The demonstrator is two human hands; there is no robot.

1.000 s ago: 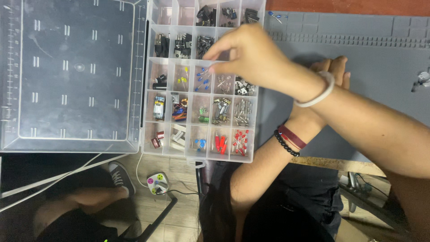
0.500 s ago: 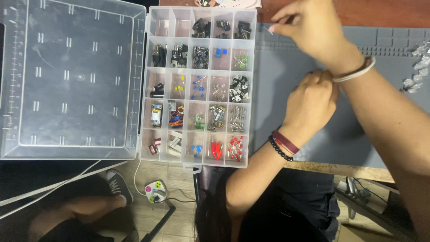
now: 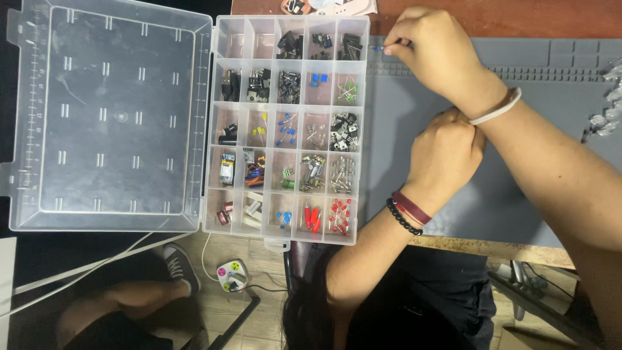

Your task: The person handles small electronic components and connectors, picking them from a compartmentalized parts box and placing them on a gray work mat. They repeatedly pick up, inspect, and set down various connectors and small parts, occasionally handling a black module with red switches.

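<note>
1. My right hand (image 3: 434,48) pinched a small blue part (image 3: 378,47) between fingertips, just past the top right corner of the box (image 3: 285,126), over the far edge of the grey mat (image 3: 518,149).
2. My left hand (image 3: 444,152) was curled into a loose fist on the mat, tucked under my right wrist and touching it; I could not tell whether it held anything.
3. The two forearms crossed, so the left one had little room upward; the mat to the right and toward me lay open.
4. The box wall stood just left of both hands, its compartments full of small parts, with the clear lid (image 3: 110,116) folded flat further left.
5. Shiny bits (image 3: 606,120) sat at the mat's right edge, well apart from my hands.
6. Half a second before, my right hand had been higher and further right; it had since come down toward the box corner, and the left fist had barely shifted.
</note>
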